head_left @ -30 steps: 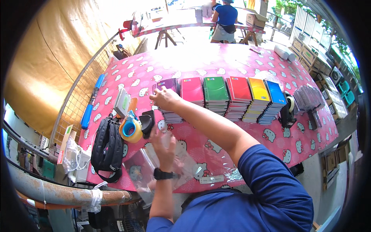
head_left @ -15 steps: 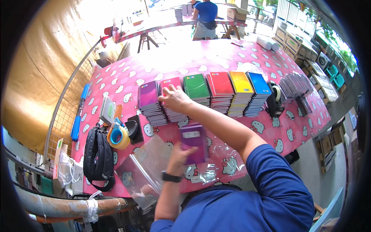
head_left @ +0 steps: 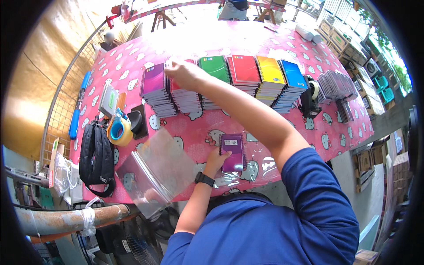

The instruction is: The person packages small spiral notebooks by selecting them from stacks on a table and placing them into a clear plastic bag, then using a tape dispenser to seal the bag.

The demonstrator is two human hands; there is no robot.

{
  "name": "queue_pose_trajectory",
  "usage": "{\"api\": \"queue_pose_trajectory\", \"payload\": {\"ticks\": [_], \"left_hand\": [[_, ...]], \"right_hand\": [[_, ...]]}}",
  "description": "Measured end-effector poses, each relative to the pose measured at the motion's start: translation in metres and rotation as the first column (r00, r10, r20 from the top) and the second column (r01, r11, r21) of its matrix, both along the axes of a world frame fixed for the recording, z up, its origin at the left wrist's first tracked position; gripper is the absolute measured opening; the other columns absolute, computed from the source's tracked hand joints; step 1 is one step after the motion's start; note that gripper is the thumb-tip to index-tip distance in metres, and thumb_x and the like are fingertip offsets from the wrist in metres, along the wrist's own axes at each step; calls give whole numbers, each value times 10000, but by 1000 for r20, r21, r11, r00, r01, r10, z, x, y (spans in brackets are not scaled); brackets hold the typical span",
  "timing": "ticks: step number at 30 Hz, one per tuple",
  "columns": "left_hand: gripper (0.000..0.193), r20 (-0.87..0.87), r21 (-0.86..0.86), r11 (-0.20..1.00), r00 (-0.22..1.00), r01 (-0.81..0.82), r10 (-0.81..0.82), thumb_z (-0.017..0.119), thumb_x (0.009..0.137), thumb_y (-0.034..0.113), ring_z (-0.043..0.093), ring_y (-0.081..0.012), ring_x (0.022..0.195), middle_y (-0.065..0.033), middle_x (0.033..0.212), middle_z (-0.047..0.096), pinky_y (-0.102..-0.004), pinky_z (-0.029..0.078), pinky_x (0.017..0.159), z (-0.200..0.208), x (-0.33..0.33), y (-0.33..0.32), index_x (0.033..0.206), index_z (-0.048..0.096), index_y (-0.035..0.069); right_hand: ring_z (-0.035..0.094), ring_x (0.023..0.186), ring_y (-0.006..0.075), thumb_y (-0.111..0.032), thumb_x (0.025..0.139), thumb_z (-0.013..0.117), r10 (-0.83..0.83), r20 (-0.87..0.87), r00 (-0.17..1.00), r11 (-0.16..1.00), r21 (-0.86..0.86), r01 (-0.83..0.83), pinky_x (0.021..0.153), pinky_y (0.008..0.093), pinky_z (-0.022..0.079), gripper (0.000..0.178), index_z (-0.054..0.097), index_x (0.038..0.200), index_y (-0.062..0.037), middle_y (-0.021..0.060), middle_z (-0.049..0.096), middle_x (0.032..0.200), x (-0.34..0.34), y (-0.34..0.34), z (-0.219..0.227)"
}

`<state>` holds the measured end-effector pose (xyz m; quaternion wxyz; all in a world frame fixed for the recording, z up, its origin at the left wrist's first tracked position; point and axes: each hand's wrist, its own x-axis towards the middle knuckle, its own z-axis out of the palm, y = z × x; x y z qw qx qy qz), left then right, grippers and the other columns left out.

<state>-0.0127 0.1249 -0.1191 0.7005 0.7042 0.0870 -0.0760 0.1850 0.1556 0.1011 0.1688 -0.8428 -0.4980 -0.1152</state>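
My left hand (head_left: pixel 216 160) grips a small purple spiral notebook (head_left: pixel 232 161) by its left side, thumb lying across the cover. That notebook is held low over the near part of the table, by the clear plastic. My right hand (head_left: pixel 182 74) reaches to the top of the pink-red notebook stack (head_left: pixel 185 98), its fingers curled at the edge beside the purple notebook stack (head_left: pixel 154 81); what the fingertips hold is hidden. To the right, in a row, stand stacks of green (head_left: pixel 214 68), red (head_left: pixel 244 70), yellow (head_left: pixel 270 70) and blue notebooks (head_left: pixel 292 74).
Clear plastic bags (head_left: pixel 154 170) lie on the pink table cover (head_left: pixel 201 132). On the left are a black pouch bag (head_left: pixel 96 154), tape rolls (head_left: pixel 119 131) and a black stamp-like object (head_left: pixel 138 121). A tape dispenser (head_left: pixel 311 97) and wrapped bundles (head_left: pixel 338 86) sit at right.
My left hand has drawn the purple notebook a little to the right and steadied it. My right hand has shifted toward the left edge of the pink-red stack. The view has tilted downward.
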Motion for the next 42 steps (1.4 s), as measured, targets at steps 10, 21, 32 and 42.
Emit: {"api": "queue_pose_trajectory", "payload": {"ticks": [10,21,32,42], "left_hand": [[432,-407,-644,752,895,-140,-182,625,840,352,584,-146,861,-61,946,630,-270,477,760,23,7,18,1082,565,-1],[340,-122,-223,975,992,-23,-5,706,766,177,603,-138,785,-94,913,654,-287,481,717,5,-4,7,1024,587,-10],[320,-131,-130,991,991,1,-18,690,789,193,611,-144,794,-95,926,646,-291,487,726,9,-6,12,1008,575,-9],[376,-87,-150,988,996,-31,18,642,818,302,613,-154,758,-80,887,655,-282,478,689,-19,0,16,1006,599,-20]], "right_hand": [[553,705,131,-1,649,654,78,-891,446,887,-143,-439,648,313,459,137,598,768,-41,23,600,747,-52,-168,-89],[535,967,271,-198,753,646,-17,315,949,994,112,-19,782,394,465,242,583,971,-113,90,551,1011,-9,-84,-40],[561,976,311,-141,826,516,32,393,919,957,-277,85,745,380,529,238,576,1055,-164,154,534,1039,-2,-67,-27],[619,795,257,-109,788,585,-78,-16,997,884,461,76,671,327,488,120,577,900,-67,96,617,917,-10,-114,13]]}}
